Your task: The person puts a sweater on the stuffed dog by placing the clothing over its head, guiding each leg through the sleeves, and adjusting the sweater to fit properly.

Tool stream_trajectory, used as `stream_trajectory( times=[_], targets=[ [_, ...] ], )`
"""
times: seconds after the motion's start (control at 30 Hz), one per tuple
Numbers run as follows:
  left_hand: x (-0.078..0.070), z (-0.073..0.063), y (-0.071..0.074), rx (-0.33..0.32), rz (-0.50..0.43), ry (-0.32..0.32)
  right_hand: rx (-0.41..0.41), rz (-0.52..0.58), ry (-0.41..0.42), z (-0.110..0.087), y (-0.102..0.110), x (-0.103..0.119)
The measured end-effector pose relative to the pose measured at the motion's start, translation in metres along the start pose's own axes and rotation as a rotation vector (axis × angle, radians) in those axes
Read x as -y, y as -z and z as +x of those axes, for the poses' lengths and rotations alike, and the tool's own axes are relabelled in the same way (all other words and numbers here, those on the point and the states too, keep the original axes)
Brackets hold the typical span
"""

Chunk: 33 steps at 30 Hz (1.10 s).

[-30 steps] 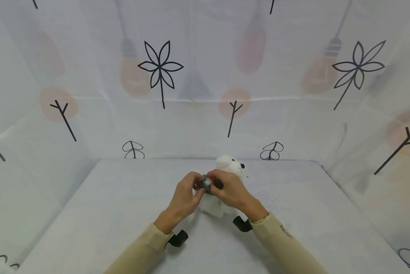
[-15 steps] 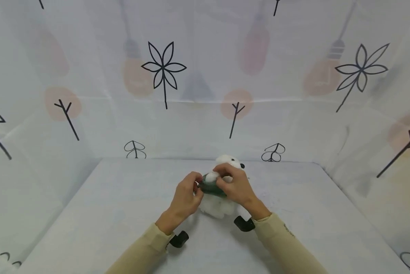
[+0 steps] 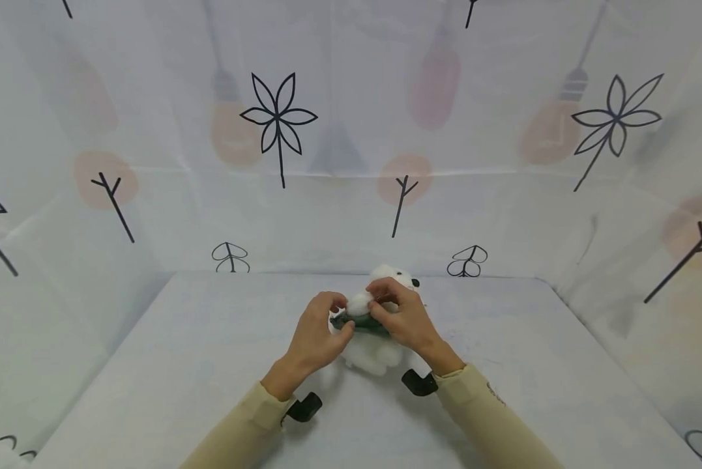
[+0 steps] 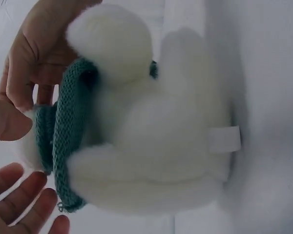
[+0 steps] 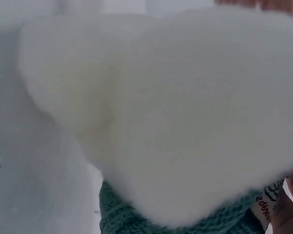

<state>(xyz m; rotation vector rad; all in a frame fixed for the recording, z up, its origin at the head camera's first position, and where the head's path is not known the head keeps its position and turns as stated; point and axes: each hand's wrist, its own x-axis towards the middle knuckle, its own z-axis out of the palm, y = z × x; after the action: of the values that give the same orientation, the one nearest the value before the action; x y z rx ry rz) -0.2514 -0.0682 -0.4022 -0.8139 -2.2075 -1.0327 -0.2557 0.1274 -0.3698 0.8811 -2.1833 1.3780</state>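
Toward the back of the white surface (image 3: 169, 365), in the middle, we see a white stuffed animal (image 3: 374, 355) with a black nose (image 3: 415, 283). Green knit cloth (image 4: 71, 126) is bunched against it, and a round white puff (image 3: 359, 303) pokes out. The left hand (image 3: 317, 332) is beside it, fingers spread. The right hand (image 3: 406, 316) bends its fingers and pinches the knit by the puff. We see tan sleeves (image 3: 239, 426), and behind is a flowery curtain (image 3: 339, 215).
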Motion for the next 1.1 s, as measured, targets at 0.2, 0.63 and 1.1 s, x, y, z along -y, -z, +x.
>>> stream_trajectory(
  times=[0.2,0.63,1.1],
  targets=[
    [-0.003,0.004,0.002,-0.027,0.010,-0.077,0.021,-0.001,0.079,-0.002,-0.011,-0.020],
    [0.002,0.003,0.007,-0.050,0.077,0.009,0.075,-0.051,0.235,0.002,-0.003,0.017],
    [0.011,0.003,0.014,-0.117,0.131,0.064,0.130,-0.153,0.215,-0.002,-0.002,-0.023]
  ],
)
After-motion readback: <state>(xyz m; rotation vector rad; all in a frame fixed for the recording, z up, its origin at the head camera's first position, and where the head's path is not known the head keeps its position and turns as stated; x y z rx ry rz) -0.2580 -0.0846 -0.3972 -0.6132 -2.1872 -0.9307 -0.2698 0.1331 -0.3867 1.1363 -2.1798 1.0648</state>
